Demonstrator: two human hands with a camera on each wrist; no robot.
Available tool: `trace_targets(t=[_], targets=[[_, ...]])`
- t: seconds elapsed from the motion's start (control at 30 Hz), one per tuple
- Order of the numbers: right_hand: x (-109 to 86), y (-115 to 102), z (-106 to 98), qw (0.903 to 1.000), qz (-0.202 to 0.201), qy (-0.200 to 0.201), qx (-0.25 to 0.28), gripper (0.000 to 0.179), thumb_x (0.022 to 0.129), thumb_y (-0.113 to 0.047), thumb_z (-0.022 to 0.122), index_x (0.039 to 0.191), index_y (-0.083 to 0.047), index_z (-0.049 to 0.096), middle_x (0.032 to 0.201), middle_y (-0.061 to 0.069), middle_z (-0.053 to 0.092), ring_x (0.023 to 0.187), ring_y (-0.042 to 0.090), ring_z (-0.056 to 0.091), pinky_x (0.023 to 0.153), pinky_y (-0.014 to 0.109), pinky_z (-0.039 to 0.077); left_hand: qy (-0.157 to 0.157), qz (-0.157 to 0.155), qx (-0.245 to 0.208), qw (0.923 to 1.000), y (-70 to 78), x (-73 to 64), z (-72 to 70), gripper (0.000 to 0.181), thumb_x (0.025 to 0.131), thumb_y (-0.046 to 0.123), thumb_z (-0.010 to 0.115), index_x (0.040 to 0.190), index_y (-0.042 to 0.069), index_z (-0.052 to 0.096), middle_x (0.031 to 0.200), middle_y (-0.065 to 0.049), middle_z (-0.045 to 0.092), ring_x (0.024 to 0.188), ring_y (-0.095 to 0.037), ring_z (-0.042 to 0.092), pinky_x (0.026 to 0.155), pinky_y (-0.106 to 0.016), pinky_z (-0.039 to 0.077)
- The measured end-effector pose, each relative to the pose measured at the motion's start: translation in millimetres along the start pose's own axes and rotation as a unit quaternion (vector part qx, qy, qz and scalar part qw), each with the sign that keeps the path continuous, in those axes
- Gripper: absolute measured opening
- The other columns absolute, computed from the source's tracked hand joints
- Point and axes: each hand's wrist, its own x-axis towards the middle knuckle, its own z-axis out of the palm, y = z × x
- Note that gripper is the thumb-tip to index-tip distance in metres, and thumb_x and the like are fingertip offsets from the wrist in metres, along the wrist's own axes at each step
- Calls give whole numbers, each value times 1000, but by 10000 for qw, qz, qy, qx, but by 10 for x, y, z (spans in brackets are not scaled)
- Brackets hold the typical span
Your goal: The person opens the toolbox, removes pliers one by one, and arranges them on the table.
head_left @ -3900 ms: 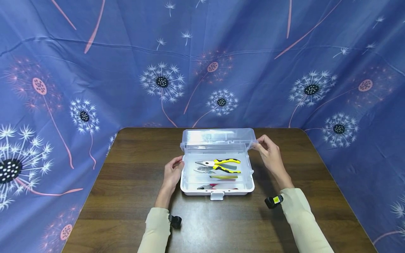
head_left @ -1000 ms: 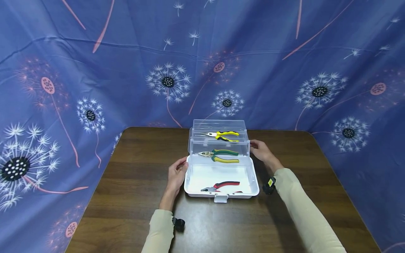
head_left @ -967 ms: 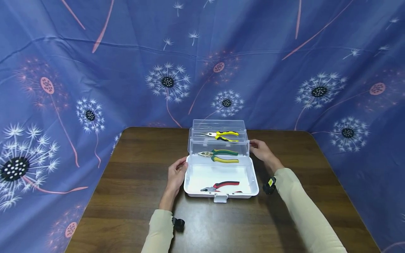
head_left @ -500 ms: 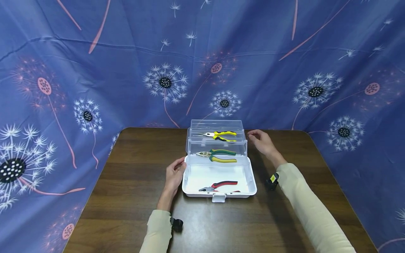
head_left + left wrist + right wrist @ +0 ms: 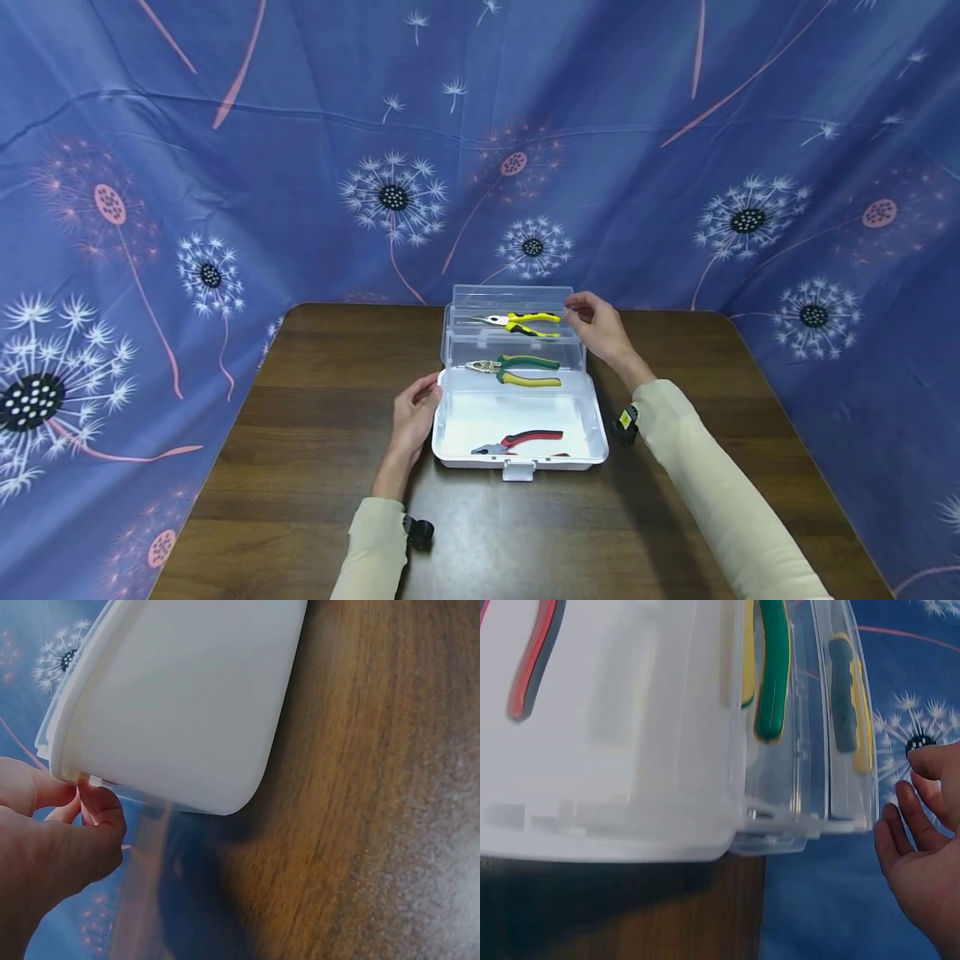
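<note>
An opened white toolbox [image 5: 465,408] with clear, stepped-back trays sits on the table. My left hand [image 5: 411,421] pinches its rim at the back left corner, thumb and fingertips meeting there in the left wrist view. My right hand [image 5: 602,332] hovers by the right end of the top tray [image 5: 517,293], its fingers loosely bent and holding nothing. Long-nose pliers [image 5: 512,321] with yellow-black handles lie in that tray. Pliers with green-yellow handles [image 5: 531,361] lie in the tray below. Red-black handled pliers [image 5: 536,435] rest in the white bottom, partly hidden by the front wall.
A clear latch [image 5: 519,471] hangs from the box's front. The brown wooden table [image 5: 315,417] extends around the box. Behind the table hangs a blue dandelion-print cloth [image 5: 300,192]. Small black cameras sit on both wrists, such as the left wrist camera [image 5: 420,532].
Since the oldest frame, the trays have spread up and back, separating the pliers. My right hand has let go of the box's right side and moved up and left to the top tray. Left hand stays.
</note>
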Motion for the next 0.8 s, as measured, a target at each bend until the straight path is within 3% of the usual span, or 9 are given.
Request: trace_targets(t=[0.23, 0.4, 0.57, 0.8], targets=[[33, -79, 171, 9988, -412, -160, -201, 32, 103, -7, 62, 132, 5, 59, 133, 23, 59, 126, 38, 53, 112, 52, 39, -57, 24, -44, 10000, 0, 2, -4, 31, 101, 2, 60, 131, -4, 66, 124, -20, 64, 98, -14, 58, 81, -17, 47], [37, -115, 284, 9965, -678, -383, -289, 32, 100, -4, 66, 130, 5, 62, 131, 24, 59, 125, 39, 52, 108, 54, 42, -81, -55, -2, 10000, -4, -2, -3, 32, 102, 4, 60, 132, -4, 65, 127, -20, 63, 103, -18, 59, 82, -17, 47], [56, -147, 387, 9902, -932, -635, -819, 32, 100, -10, 68, 129, 3, 64, 130, 22, 60, 126, 40, 49, 109, 56, 36, -76, -97, 26, 9999, -7, 1, -1, 32, 102, 4, 60, 133, -3, 65, 128, -20, 63, 105, -20, 58, 82, -17, 46], [68, -237, 463, 9807, -772, -911, -1551, 37, 103, -20, 65, 135, -2, 65, 133, 21, 55, 120, 38, 41, 100, 56, 36, -68, -51, -24, 10000, -27, 14, -12, 32, 101, 3, 60, 132, -4, 65, 127, -21, 63, 104, -18, 57, 82, -17, 46]])
